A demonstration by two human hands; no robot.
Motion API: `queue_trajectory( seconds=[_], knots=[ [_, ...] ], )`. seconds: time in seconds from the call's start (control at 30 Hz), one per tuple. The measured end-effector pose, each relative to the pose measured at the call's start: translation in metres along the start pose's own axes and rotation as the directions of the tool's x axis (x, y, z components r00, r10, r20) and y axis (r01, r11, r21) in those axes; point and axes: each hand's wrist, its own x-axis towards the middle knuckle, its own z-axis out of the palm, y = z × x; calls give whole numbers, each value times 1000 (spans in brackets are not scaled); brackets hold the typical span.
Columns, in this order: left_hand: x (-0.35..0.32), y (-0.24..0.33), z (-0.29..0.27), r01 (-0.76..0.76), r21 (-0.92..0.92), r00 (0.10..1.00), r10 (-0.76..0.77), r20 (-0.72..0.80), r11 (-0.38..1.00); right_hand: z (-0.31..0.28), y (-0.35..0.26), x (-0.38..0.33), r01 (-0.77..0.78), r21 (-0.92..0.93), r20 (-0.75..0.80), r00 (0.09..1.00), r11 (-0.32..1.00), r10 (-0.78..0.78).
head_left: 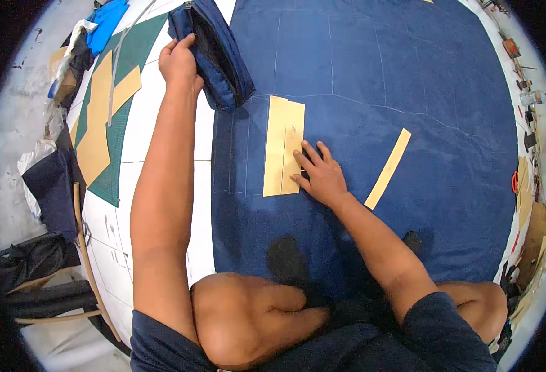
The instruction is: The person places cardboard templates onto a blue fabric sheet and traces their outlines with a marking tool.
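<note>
Across the chalk-lined blue cloth (357,62), the yellow card template (278,146) lies just left of the right hand (324,177), its long axis running away from the person. That nearer hand's fingers are spread, tips at the card's right edge. Beyond and to the left, the left hand (180,61) grips the dark blue pouch (224,43) by its left side, fingers curled.

No words or numbers can be read. Small dark marks (108,224) on the white tiles (133,130), past the left edge of the blue cloth (353,56), are too blurry.
</note>
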Motion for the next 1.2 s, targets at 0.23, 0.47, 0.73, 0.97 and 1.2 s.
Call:
queue_trajectory(
  seconds=[0.23, 0.47, 0.73, 0.97, 1.2],
  knots=[
    [4, -2, -4, -9, -4, 1000, 9, 19, 1000, 1, -1, 0, -1, -2, 9, 1000, 1000, 1],
    [-1, 0, -8, 3, -8, 1000, -3, 1, 1000, -1, -6, -2, -29, -2, 80, 996, 1000, 29],
    [-2, 8, 1, 2, -21, 1000, -2, 18, 1000, -9, 4, 3, -61, 162, -57, 996, 985, 71],
    [-13, 15, 5, 1, 26, 998, -3, 66, 1000, -47, 40, 29, -144, 260, -46, 986, 955, 161],
    [-64, 37, 43, -11, 85, 976, -8, 217, 996, -175, 61, 91, 16, 42, 15, 1000, 999, -16]
  ],
)
